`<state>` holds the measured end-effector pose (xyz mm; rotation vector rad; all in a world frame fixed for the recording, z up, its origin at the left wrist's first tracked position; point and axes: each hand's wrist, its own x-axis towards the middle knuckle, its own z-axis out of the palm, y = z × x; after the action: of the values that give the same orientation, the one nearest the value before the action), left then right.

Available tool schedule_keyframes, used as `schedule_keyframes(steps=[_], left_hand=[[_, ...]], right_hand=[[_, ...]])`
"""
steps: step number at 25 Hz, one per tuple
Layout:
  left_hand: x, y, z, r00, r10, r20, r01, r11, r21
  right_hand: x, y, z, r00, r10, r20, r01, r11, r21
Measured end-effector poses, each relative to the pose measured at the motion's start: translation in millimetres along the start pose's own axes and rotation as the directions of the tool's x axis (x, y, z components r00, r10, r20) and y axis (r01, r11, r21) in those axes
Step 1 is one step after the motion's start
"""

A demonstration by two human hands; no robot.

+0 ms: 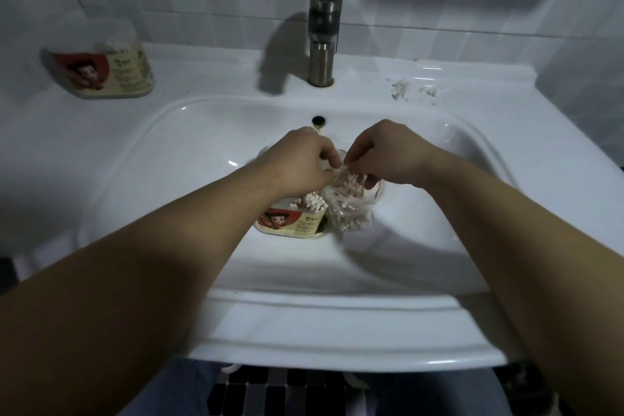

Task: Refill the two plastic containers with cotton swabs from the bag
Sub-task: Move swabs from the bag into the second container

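Sink [189,152] in white porcelain fills most of the view, sunk into a white table [209,78] with a steel faucet [322,37] at the far centre. Both forearms reach in from the near edge and meet over the middle of the basin. The left hand [300,159] and right hand [391,152] have their fingers curled together on the top of a clear bag [349,209], each pinching the film from its own side. The bag hangs from that pinch toward the near side, its long axis roughly upright, its belly full of pale swabs. Just left of it, touching or nearly so, an open labelled container [292,221] stands on the basin floor with cotton swabs [312,203] standing tips up inside. To feed this container the bag's mouth would have to tip leftward, and the left hand, directly above it, is the nearer one. The second container [101,61] sits well apart on the table at the far left, on the left arm's side. Motion blur hides whether it is lidded or how full it is. Whether the bag's mouth is open cannot be told, the left hand covers the near container's far part, and a clear curved rim [381,191] under the right hand is not identifiable.
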<state>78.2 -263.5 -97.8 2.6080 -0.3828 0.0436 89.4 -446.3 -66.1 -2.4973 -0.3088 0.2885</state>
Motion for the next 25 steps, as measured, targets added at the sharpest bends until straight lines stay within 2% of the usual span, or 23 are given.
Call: schedule_keyframes(steps=[2, 4, 7, 10, 15, 17, 20, 21, 25], left_hand=[[1, 6, 0, 0.993, 0.060, -0.097, -0.067, 0.996, -0.066], [0, 16, -1, 0.988, 0.046, -0.150, -0.073, 0.981, -0.178], [-3, 21, 3, 0.998, 0.006, -0.066, -0.023, 0.967, -0.255], [-5, 18, 6, 1.000, 0.003, 0.027, 0.003, 0.973, -0.230], [-6, 17, 3, 0.997, -0.007, 0.072, 0.022, 0.980, -0.199], [-5, 18, 3, 0.996, -0.024, 0.089, 0.047, 0.963, -0.266], [-3, 19, 5, 0.995, -0.038, 0.097, 0.080, 0.870, -0.486], [-2, 19, 5, 0.996, -0.018, 0.088, 0.059, 0.867, -0.495], [-2, 17, 9, 0.996, 0.039, 0.084, -0.013, 0.957, -0.289]], right_hand=[[0, 1, -1, 0.999, -0.024, -0.030, 0.025, 0.999, 0.031], [0, 1, -2, 0.999, -0.035, -0.038, 0.036, 0.999, 0.031], [1, 2, -4, 0.999, -0.024, -0.048, 0.027, 0.998, 0.049], [1, 1, -7, 0.997, -0.022, -0.070, 0.032, 0.989, 0.146], [4, 3, -14, 0.991, -0.020, -0.133, 0.054, 0.965, 0.257], [5, 5, -16, 0.989, -0.036, -0.142, 0.077, 0.953, 0.294], [5, 4, -16, 0.989, -0.052, -0.137, 0.092, 0.948, 0.305], [4, 3, -15, 0.989, -0.063, -0.134, 0.102, 0.947, 0.304], [3, -1, -13, 0.981, -0.134, -0.139, 0.174, 0.926, 0.336]])
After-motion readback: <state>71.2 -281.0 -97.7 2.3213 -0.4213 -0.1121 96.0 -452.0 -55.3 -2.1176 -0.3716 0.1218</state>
